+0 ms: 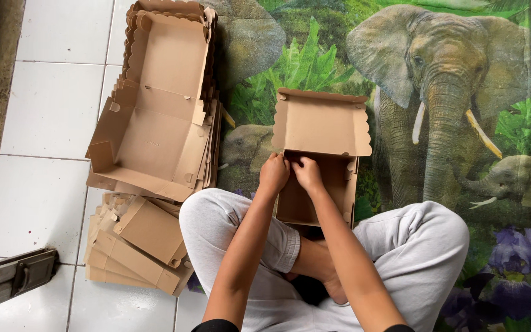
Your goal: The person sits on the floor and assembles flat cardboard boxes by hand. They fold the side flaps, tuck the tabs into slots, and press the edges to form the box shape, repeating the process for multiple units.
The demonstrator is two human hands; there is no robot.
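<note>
So mid-frame, the cardboard box (318, 154) is being folded, hinge edge pinched by left hand (274, 173) and right hand (307, 173); tabs probably get tucked next.

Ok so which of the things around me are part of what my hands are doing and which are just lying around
In hand:
left hand and right hand, both at the back wall of the open brown box
nested stack of folded boxes
pile of flat box blanks

Lying about:
elephant-print mat
white tile floor
dark metal bar

Hands (290, 172) hide box (321, 132) hinge fold; fingertips tucked out of sight.
</note>
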